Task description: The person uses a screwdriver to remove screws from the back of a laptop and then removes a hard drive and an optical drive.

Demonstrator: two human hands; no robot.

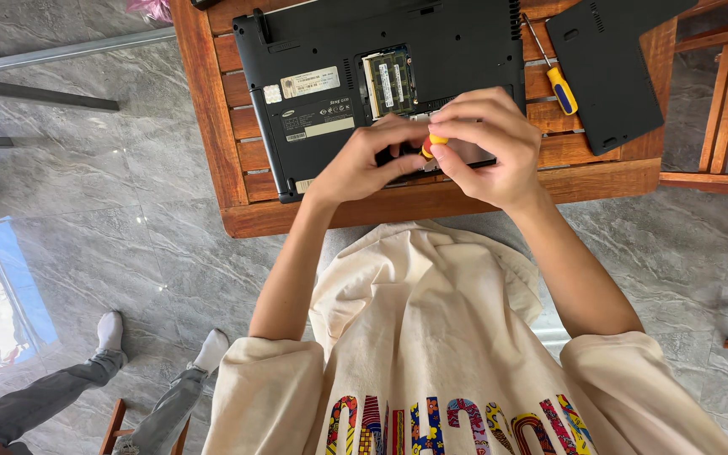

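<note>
Grey marble-look floor tiles fill most of the frame, and a slatted wooden surface [238,181] stands at the top centre. Just above its near edge the two hands meet: the left hand [362,164] and the right hand [492,145] both close their grip on a small screwdriver [434,143] with a yellow and red handle, fingertips pressed together around it so that only a bit of the handle shows between them. Whether the tip touches anything is hidden by the fingers. Under the hands lies a black laptop [313,50], bottom side up, taking up the upper middle of the frame; its near edge sits under the knuckles. An open bay in it, just above the hands, shows green memory modules [389,82], and pale stickers [318,105] sit to the left of the bay. To the right of the laptop, in the upper right, a second screwdriver [559,84] with a yellow and blue handle lies on the slats, and just right of it a black cover panel [612,59] rests partly over the edge of the surface. A wooden chair frame [722,118] stands at the far right. The person's cream shirt [431,337] with a coloured print fills the bottom centre. At the lower left another person's legs [77,392] in grey trousers and white socks show on the floor.
</note>
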